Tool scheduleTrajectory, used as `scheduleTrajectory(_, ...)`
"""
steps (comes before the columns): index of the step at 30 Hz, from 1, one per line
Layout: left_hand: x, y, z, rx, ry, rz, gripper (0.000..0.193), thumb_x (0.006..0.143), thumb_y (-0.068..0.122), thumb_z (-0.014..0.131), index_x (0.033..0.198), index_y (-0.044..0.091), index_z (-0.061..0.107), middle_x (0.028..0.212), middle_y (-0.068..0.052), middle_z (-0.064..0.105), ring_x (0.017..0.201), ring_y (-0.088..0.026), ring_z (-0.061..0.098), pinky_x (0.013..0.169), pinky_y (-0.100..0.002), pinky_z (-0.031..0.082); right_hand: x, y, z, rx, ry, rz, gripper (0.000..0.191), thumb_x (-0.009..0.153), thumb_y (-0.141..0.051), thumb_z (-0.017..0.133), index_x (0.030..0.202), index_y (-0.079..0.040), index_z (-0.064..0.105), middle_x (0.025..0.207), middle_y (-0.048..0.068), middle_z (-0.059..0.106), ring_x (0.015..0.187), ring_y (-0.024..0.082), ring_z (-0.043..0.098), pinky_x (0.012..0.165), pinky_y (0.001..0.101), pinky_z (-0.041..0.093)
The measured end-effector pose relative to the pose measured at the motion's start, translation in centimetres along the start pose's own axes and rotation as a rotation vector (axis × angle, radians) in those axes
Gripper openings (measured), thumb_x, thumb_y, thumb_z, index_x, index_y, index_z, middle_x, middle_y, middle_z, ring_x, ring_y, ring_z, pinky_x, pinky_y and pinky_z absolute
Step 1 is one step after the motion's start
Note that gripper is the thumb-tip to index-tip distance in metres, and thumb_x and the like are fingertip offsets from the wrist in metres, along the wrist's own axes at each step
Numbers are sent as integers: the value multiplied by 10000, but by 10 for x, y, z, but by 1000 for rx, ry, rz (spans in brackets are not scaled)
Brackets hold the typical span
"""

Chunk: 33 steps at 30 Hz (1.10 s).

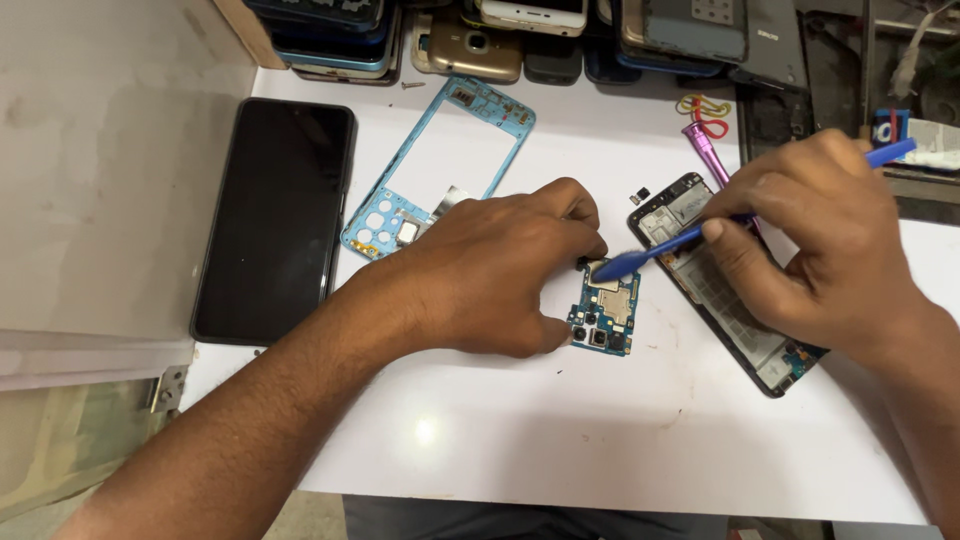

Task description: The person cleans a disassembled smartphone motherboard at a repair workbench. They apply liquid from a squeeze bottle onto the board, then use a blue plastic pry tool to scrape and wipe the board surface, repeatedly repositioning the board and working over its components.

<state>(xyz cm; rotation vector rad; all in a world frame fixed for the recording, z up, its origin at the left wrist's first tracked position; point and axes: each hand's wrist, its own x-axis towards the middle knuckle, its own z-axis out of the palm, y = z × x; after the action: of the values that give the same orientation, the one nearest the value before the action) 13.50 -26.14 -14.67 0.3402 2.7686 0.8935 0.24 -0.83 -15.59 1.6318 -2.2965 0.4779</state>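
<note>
A white counter [640, 450] seen from above, with two hands at work near its middle. The left hand [500, 265] lies knuckles up, its fingers closed on the left and top edges of a small blue circuit board [608, 315], pinning it flat on the counter. The right hand [810, 235] comes in from the right edge and grips a blue plastic pry tool [655, 250] like a pen; the tool's flat tip touches the top of the board, just beside the left fingertips. Under the right hand, just right of the board, lies an opened black phone [730, 310], tilted, its insides showing. Behind the left hand lies a light blue phone frame [395, 215], empty in the middle. A whole black phone [275, 220] lies face up near the left edge, well apart from the hands. A purple screwdriver [705, 150] and red and yellow bands [705, 110] lie toward the far edge. Along the far edge sits a crowded row of stacked phones [470, 45] and phone backs.
</note>
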Motion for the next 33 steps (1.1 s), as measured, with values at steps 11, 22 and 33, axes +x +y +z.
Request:
scheduleTrajectory(11, 1, 2, -2, -8, -27, -26, 708, 629, 240, 842, 1292, 90, 643, 1227, -5, 573, 1057, -187, 641, 853, -410, 546, 4, 1, -7, -17, -7, 32, 54, 862, -105, 750, 889, -61, 732, 907, 71, 687, 853, 234, 537, 810, 385, 387)
scheduleTrajectory(22, 2, 6, -4, -36, 10, 21, 680, 615, 201, 847, 1261, 71, 677, 1232, -26, 608, 999, -215, 679, 828, -416, 560, 4, 1, -9, 43, -5, -2, 60, 848, -103, 748, 900, -79, 729, 894, 46, 670, 866, 231, 557, 801, 373, 403)
scheduleTrajectory(33, 4, 9, -2, -31, 23, 14, 700, 591, 195, 864, 1255, 60, 688, 1276, -43, 610, 973, -231, 714, 816, -419, 567, 2, 5, -14, 30, 14, -36, 64, 784, -91, 758, 829, -84, 713, 838, 40, 650, 807, 232, 527, 740, 384, 367)
